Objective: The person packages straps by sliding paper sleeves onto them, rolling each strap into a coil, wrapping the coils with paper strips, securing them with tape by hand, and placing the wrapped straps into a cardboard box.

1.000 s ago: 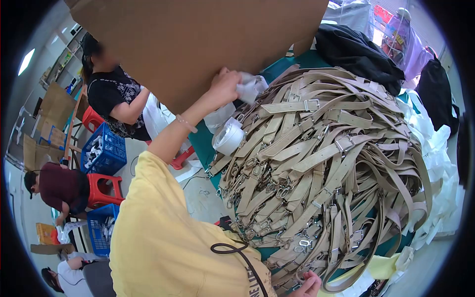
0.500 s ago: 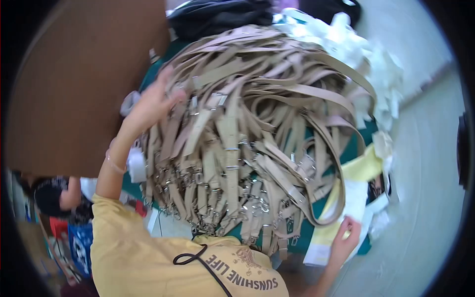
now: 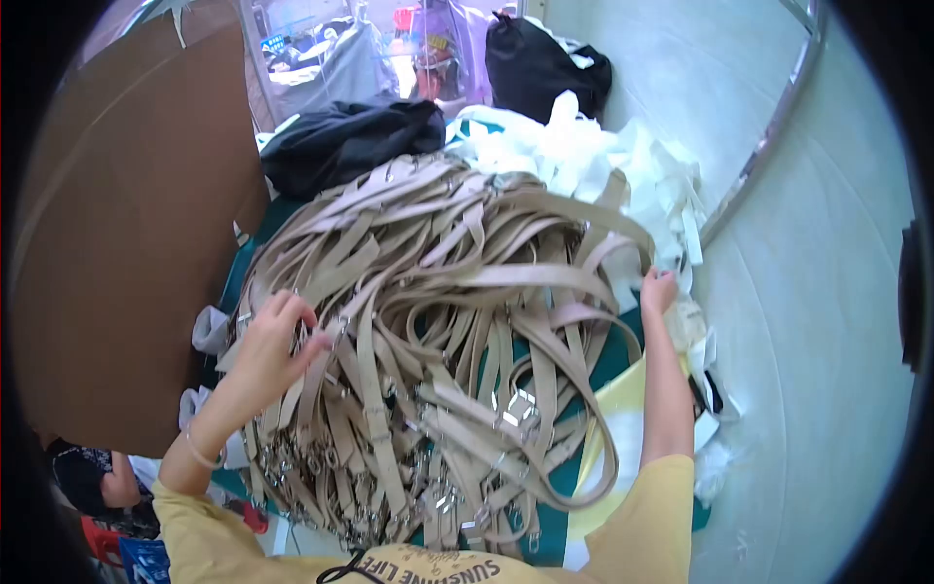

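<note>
A large heap of beige straps with metal buckles and clips spreads before me. Over the heap's left side is my left hand, its fingers bent but apart and nothing visibly held. Whether it touches the straps beneath I cannot tell. My right hand is closed at the heap's upper right, where a curved beige strap reaches the fingers. What lies within that grip is hidden. Metal buckles glint among the straps in the lower middle.
A brown board rises at left. Black bags and white scraps lie beyond the heap. Yellow and white sheets lie on the green surface at right. Another person is at lower left.
The view has tilted up, showing more of the far side. My right hand has left the yellow and white sheets and moved up to the strap at upper right. My left hand stays over the heap's left.
</note>
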A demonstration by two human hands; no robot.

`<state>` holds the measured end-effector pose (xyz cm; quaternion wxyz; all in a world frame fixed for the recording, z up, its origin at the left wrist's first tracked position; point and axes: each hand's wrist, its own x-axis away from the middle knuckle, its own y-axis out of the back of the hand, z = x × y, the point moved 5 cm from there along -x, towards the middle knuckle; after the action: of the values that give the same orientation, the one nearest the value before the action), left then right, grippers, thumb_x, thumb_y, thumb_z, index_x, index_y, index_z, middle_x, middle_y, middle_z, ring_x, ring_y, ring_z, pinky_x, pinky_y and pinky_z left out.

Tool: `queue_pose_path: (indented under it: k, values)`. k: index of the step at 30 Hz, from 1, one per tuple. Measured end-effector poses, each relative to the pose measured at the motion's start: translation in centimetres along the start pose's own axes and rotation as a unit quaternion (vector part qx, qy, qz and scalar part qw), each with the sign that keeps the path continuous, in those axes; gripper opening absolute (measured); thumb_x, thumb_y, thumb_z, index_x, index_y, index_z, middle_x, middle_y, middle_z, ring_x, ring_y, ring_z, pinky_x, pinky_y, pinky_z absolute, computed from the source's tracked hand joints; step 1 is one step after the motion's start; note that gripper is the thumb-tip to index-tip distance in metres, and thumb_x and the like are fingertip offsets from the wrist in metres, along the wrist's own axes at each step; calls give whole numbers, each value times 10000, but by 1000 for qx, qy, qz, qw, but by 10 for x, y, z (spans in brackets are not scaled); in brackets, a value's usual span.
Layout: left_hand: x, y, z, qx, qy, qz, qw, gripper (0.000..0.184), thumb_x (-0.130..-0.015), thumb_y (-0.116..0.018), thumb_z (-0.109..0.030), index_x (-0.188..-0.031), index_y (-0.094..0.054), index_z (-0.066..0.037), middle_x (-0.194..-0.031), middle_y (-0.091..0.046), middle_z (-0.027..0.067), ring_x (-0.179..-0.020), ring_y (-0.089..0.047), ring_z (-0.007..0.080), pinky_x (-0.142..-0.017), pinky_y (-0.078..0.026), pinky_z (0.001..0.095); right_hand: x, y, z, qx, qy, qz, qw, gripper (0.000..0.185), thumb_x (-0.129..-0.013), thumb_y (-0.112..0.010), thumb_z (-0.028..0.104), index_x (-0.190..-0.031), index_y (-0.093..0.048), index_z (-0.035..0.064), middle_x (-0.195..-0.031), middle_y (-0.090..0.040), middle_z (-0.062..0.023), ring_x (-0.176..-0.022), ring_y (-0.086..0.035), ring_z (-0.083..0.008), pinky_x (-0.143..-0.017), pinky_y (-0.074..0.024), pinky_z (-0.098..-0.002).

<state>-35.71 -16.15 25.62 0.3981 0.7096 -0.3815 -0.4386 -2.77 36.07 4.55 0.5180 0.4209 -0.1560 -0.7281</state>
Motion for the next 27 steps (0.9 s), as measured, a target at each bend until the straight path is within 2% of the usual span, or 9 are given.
queue_pose_path:
  k: [1,8,10,12,14,19,22,24,27]
  values:
    - [-7,6,-12,-11,-29,-6,1000,254,-745,-676,-104,-898,-490,-22,-899,-509,147,-890,-507,329,-778,-423,383,-3,21,30,-10,4,-101,995,563,-734,-653,453,-999,-584,-40,-1014,-591,-250,-1002,-534,-401,-863,-430,-427]
    - [-140,-53,-34,-19,-165,5,986,395,-742,-686,-201,-1036,-484,-30,-1033,-520,144,-1026,-481,326,-878,-398,394,-102,3,136,89,-49,5,995,1130,-559,-684,719,-1334,-285,0,-1229,-464,-273,-1157,-448,-406,-982,-357,-462]
    - [-192,-88,-17,-63,-173,-30,983,503,-742,-686,-273,-1112,-462,-16,-1078,-512,171,-1067,-471,330,-923,-378,406,-136,-21,120,108,-58,20,992,1232,-530,-694,729,-1329,-255,-99,-1299,-392,-316,-1173,-452,-397,-967,-385,-436]
    - [-228,-114,6,-84,-162,-51,982,559,-742,-686,-307,-1148,-447,-7,-1100,-507,188,-1087,-466,332,-942,-367,410,-165,-60,93,60,-80,67,993,1136,-584,-720,660,-1327,-303,-92,-1257,-469,-258,-1149,-487,-330,-936,-399,-406]
    - [-250,-134,35,-106,-53,15,993,622,-753,-680,-336,-1202,-416,4,-1147,-490,216,-1112,-457,345,-957,-361,418,-163,-102,92,-197,21,307,931,877,-661,-734,528,-1225,-462,-87,-1126,-576,-191,-1022,-557,-255,-846,-441,-365]
    - [-263,-142,67,214,22,109,970,508,-807,-633,-352,-1133,-509,17,-1111,-561,219,-1079,-531,287,-907,-419,361,-151,-5,252,-256,226,192,920,375,-728,-688,238,-986,-638,-28,-871,-664,-71,-729,-610,-152,-660,-483,-306]
    - [-264,-118,40,411,78,73,905,571,-810,-650,-415,-1163,-504,10,-1090,-572,146,-1049,-539,232,-890,-434,325,-90,54,352,-43,390,143,908,352,-743,-672,250,-973,-642,-16,-872,-674,-140,-775,-638,-221,-697,-483,-332]
    - [-260,-98,19,527,108,101,837,696,-783,-665,-475,-1215,-451,27,-1105,-546,123,-1027,-532,210,-882,-437,304,-55,67,383,-106,434,100,889,365,-735,-680,272,-966,-636,-8,-853,-661,-185,-782,-636,-273,-725,-478,-347]
    - [-264,-84,7,529,79,131,835,838,-731,-693,-523,-1260,-392,53,-1120,-530,157,-1002,-536,204,-848,-454,300,-90,98,402,-54,372,-8,927,495,-733,-675,394,-1011,-628,-13,-883,-661,-206,-823,-636,-315,-766,-471,-352]
